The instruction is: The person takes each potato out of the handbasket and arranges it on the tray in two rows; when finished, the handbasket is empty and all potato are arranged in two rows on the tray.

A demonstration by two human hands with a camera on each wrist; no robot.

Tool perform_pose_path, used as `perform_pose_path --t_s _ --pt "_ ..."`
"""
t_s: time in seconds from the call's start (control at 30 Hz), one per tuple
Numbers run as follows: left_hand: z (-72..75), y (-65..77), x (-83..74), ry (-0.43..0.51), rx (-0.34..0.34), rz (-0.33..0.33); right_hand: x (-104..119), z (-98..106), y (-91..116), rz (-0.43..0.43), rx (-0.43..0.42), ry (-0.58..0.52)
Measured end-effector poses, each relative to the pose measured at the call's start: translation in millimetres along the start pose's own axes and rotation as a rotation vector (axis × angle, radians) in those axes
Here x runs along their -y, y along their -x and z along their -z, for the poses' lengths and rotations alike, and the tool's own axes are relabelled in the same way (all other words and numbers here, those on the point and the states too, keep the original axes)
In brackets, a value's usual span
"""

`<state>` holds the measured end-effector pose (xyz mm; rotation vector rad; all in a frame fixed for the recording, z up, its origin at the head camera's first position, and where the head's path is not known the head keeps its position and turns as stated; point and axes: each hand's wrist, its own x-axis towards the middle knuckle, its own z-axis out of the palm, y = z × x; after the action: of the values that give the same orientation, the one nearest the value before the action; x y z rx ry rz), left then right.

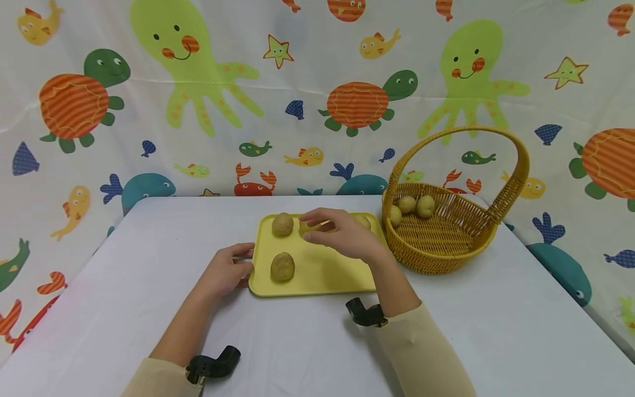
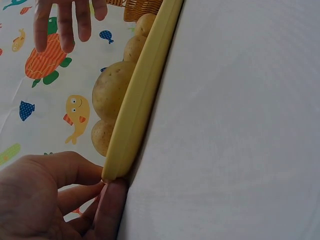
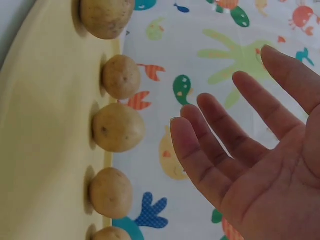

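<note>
A yellow tray [image 1: 329,278] lies on the white table with several potatoes on it. One potato [image 1: 283,267] sits near the tray's front left, and another potato [image 1: 283,225] is at the back left. More stand in a row along the far side, partly hidden by the right hand in the head view. At the tray's left end, my left hand [image 1: 228,270] pinches the rim, thumb side above and a finger underneath in the left wrist view. Above the back row hovers my right hand [image 1: 342,231], empty, its fingers spread in the right wrist view.
A wicker basket [image 1: 426,263] with a tall arched handle stands right beside the tray's right end. Inside it, potatoes [image 1: 407,204] are gathered at the back left. Behind the table [image 1: 163,248] hangs a cloth [image 1: 307,71] printed with sea animals.
</note>
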<state>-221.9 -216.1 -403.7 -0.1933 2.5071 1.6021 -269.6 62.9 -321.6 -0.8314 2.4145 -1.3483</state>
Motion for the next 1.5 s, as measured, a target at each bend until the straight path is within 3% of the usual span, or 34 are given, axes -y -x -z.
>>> perform_pose_path --t_s 0.4,0.8,1.13,1.5 --pt "-0.5 -0.7 1.8 0.001 -0.002 -0.005 9 19 12 0.012 -0.059 -0.013" --pt "0.1 -1.2 2.8 -0.004 0.003 -0.008 11 31 21 0.077 -0.239 0.027" --pt "0.0 -1.3 3.6 -0.009 0.002 -0.019 11 41 28 0.060 -0.362 0.017" --pt "0.9 -2.6 3.0 0.004 0.015 -0.016 7 52 34 0.043 -0.398 0.003"
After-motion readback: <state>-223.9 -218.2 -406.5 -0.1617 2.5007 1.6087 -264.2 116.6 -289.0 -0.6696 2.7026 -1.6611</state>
